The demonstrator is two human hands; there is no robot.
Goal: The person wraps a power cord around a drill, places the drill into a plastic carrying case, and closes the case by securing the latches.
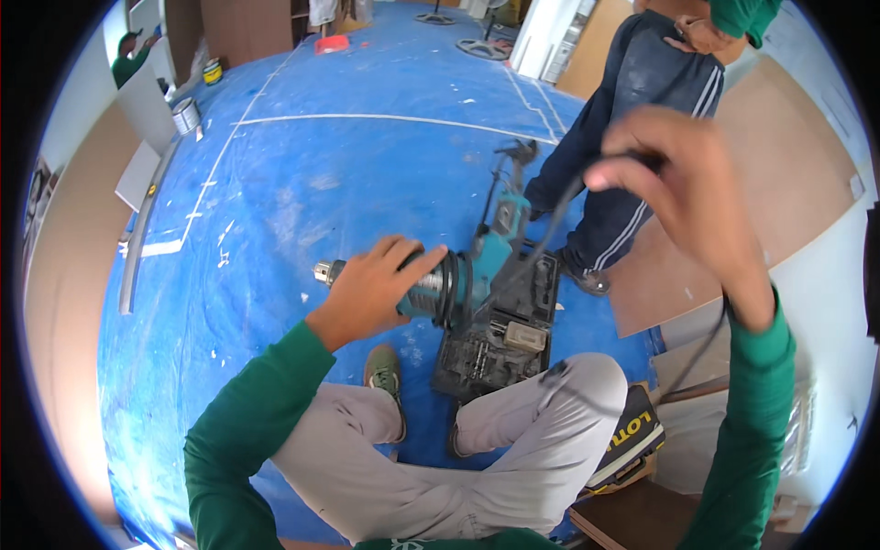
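Left hand (367, 289) gripping a drill (420, 301), cord (547, 240) looped around its body; right hand (683, 174), raised and blurred, holding the cord; below, an open case (445, 379).

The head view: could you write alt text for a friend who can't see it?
A person's left hand grips a teal power drill wrapped with black cord, while the raised right hand holds the cord. Below lies an open black case on a blue-covered floor; another person stands to the right.
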